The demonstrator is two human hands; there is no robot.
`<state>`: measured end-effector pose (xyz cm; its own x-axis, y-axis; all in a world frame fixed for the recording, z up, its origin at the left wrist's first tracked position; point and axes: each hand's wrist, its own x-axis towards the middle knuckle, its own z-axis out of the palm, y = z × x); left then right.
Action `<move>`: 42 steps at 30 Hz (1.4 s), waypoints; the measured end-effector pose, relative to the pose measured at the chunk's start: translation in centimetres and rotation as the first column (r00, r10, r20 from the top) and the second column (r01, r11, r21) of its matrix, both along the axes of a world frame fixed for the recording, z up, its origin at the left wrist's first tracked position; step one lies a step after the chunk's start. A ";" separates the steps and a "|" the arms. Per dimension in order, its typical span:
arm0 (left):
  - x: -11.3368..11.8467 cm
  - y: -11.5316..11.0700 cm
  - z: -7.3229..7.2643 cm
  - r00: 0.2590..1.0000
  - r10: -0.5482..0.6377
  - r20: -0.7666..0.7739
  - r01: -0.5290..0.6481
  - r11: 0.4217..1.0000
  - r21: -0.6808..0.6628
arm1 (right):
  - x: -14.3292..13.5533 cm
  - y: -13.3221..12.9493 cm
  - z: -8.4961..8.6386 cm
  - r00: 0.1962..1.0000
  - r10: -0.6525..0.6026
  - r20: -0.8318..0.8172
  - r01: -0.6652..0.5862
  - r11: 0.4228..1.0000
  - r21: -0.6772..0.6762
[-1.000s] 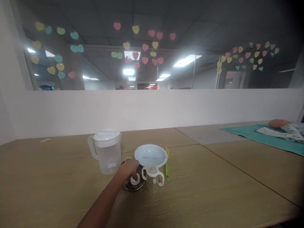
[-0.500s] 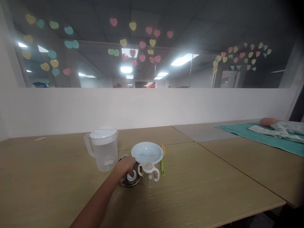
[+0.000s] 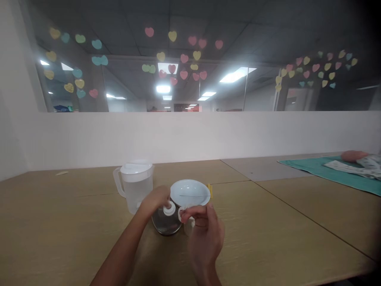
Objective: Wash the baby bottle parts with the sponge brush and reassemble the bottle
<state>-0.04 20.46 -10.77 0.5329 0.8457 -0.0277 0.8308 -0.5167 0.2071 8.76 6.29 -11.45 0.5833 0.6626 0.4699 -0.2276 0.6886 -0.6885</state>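
My left hand [image 3: 156, 199] is closed on a white ring-shaped bottle part [image 3: 169, 208], which it holds just above the round metal tray [image 3: 166, 228]. My right hand [image 3: 207, 232] is in front of the clear two-handled baby cup [image 3: 188, 228] and hides most of it. Its fingers are bent over toward the cup's top, with the thumb apart; any contact with the cup cannot be made out. Behind both hands lies a white oval bowl [image 3: 190, 192].
A clear lidded pitcher [image 3: 138, 186] stands left of the tray. Beside the bowl's right edge shows a yellow tool end [image 3: 210, 190]. A green cloth [image 3: 321, 169] with a doll-like figure [image 3: 354, 156] lies at the far right. A white wall [image 3: 178, 135] runs behind the table.
My right hand has come into view and reached over the cup, hiding it and the green handle. My left hand has raised the white ring-shaped part slightly. The whole view has shifted a little.
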 end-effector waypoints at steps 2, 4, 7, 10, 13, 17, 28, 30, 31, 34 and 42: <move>-1.0 -0.9 1.9 0.999 -0.010 0.051 0.005 0.995 0.096 | 1.0 1.9 -0.6 0.992 -0.109 -0.061 0.103 0.990 -0.094; -1.7 -2.2 3.6 0.981 -0.083 0.173 0.047 0.978 0.201 | 1.7 3.6 -0.8 0.986 -0.164 0.007 0.163 0.978 -0.129; -1.6 -4.7 5.2 0.858 -0.279 0.431 0.171 0.947 0.273 | 2.2 5.2 -0.2 0.951 -0.197 0.239 0.230 0.966 -0.121; -0.9 -6.8 5.5 0.766 -0.393 0.509 0.255 0.912 0.321 | 2.2 5.5 0.7 0.940 -0.125 0.319 0.162 0.982 -0.094; -0.2 -7.7 4.9 0.797 -0.476 0.373 0.217 0.801 0.558 | 2.2 5.5 1.4 0.971 -0.061 0.231 0.078 0.995 -0.065; 0.7 -7.8 3.7 0.896 -0.442 0.033 0.115 0.305 0.945 | 3.0 6.5 2.3 0.994 -0.048 0.102 0.055 0.996 -0.063; 0.3 -8.7 3.9 0.875 -0.483 0.038 0.140 0.326 0.935 | 6.8 6.3 3.0 0.903 0.344 0.257 -0.283 0.927 -0.247; 0.4 -8.1 4.3 0.852 -0.491 0.182 0.163 0.578 0.799 | 7.2 6.0 2.6 0.883 0.350 0.312 -0.272 0.925 -0.266; 0.6 -7.5 4.2 0.846 -0.468 0.255 0.177 0.697 0.695 | 7.3 6.0 2.2 0.887 0.311 0.342 -0.231 0.939 -0.256; 1.7 -5.2 2.2 0.826 -0.354 0.439 0.165 0.896 0.412 | 7.9 7.0 0.1 0.900 0.096 0.425 -0.024 0.985 -0.171; 3.0 -3.9 -9.5 0.699 -0.325 0.637 0.067 0.917 0.394 | 9.8 9.3 -6.2 0.679 -0.280 0.679 0.348 0.937 0.039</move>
